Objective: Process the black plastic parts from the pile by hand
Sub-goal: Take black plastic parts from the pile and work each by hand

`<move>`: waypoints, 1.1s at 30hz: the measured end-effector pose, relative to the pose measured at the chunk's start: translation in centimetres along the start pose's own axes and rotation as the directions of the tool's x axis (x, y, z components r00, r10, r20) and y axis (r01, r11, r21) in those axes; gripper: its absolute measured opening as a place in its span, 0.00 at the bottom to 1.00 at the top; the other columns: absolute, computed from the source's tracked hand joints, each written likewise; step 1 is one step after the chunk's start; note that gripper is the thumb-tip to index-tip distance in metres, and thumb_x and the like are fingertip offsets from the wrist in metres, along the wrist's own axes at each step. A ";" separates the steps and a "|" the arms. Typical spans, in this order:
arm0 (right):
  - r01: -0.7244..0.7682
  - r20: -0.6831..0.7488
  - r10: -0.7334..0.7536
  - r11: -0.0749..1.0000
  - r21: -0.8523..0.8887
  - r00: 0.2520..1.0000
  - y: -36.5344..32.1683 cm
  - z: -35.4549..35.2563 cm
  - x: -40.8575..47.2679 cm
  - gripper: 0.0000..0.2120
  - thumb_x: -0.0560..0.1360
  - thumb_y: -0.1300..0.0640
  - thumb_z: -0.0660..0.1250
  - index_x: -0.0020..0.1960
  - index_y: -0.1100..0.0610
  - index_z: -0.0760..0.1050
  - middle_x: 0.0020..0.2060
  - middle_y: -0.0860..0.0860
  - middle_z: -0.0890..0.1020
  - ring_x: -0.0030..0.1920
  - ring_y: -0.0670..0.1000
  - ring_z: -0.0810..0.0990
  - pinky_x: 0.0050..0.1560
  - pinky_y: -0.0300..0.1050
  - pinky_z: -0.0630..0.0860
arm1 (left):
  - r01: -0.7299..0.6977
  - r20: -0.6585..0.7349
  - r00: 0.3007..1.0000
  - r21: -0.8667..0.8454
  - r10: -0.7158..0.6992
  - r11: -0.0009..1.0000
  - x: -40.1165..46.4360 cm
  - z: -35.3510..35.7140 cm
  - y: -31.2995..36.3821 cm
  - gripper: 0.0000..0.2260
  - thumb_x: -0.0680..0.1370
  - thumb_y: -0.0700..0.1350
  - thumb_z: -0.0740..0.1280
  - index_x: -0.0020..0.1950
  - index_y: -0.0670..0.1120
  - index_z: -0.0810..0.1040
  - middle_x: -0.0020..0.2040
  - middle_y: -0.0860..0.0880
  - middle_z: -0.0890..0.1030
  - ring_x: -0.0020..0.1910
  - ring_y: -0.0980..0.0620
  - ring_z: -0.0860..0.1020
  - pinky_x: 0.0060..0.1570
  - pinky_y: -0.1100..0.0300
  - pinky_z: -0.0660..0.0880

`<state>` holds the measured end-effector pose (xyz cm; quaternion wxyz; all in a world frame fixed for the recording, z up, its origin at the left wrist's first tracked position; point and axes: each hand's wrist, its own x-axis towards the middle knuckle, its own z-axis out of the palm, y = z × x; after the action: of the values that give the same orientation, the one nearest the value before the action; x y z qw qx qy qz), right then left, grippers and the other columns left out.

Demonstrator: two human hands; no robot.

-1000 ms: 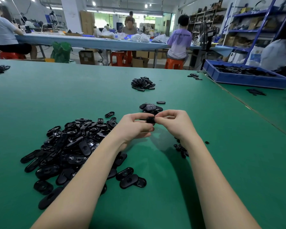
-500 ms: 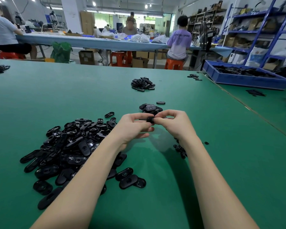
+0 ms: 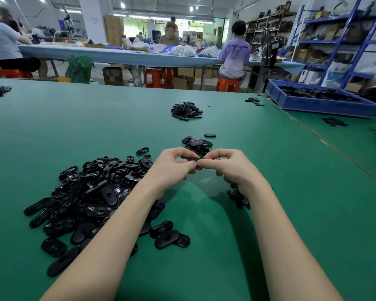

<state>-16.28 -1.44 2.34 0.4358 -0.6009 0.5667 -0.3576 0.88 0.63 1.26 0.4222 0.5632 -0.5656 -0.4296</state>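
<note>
1. The black plastic part (image 3: 193, 159) is a small, dark, matte piece, mostly hidden by fingers; its visible edge runs left to right between the two hands, above the green table (image 3: 269, 192).
2. The left hand (image 3: 172, 168) pinches its left end with curled fingers; the right hand (image 3: 228, 166) pinches the right end likewise.
3. The pile (image 3: 91, 196) of flat, glossy, oblong black shells with rounded ends lies under the left forearm, pointing every way.
4. A small heap (image 3: 197, 144) sits just beyond the hands, another heap (image 3: 186, 110) farther off.
5. A blue bin (image 3: 317, 104) holds black pieces at far right.
6. Writing on a seated person's purple shirt (image 3: 237, 55) is too blurred to read.
</note>
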 end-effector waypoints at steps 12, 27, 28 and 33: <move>0.078 -0.056 -0.083 0.992 -0.098 0.995 0.2 0.6 0.6 0.06 0.68 0.54 0.77 0.36 0.51 0.81 0.22 0.39 0.74 0.22 0.39 0.69 0.22 0.28 0.62 | -0.046 -0.037 0.998 0.105 0.050 0.993 -0.1 -0.3 -0.2 0.03 0.76 0.46 0.71 0.47 0.56 0.81 0.35 0.52 0.83 0.33 0.53 0.72 0.40 0.58 0.70; 0.179 0.001 -0.179 0.984 0.000 0.984 1.0 0.8 0.7 0.07 0.70 0.59 0.77 0.39 0.55 0.78 0.26 0.43 0.74 0.26 0.42 0.69 0.27 0.31 0.66 | -0.008 0.063 0.998 -0.004 0.008 1.000 -0.8 -1.0 0.7 0.04 0.78 0.40 0.72 0.50 0.48 0.81 0.49 0.40 0.86 0.41 0.55 0.79 0.43 0.61 0.73; 0.182 0.004 -0.182 0.983 0.004 0.983 1.0 0.8 0.7 0.08 0.70 0.59 0.77 0.39 0.55 0.78 0.26 0.43 0.74 0.26 0.42 0.69 0.27 0.31 0.66 | -0.003 0.062 0.998 -0.002 0.004 1.000 -0.8 -1.0 0.7 0.04 0.78 0.40 0.72 0.51 0.47 0.81 0.49 0.41 0.86 0.41 0.55 0.79 0.43 0.61 0.73; 0.183 0.016 -0.184 0.983 0.005 0.983 1.2 1.0 0.7 0.08 0.70 0.60 0.76 0.38 0.55 0.77 0.25 0.43 0.74 0.26 0.43 0.68 0.27 0.32 0.66 | 0.014 0.054 0.998 0.012 -0.014 1.000 -0.8 -0.9 0.7 0.04 0.78 0.40 0.72 0.50 0.47 0.81 0.44 0.40 0.85 0.40 0.51 0.74 0.38 0.61 0.69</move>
<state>-15.75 -1.96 0.86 0.4068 -0.6528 0.5045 -0.3921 1.60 1.42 2.14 0.4005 0.5578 -0.5753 -0.4443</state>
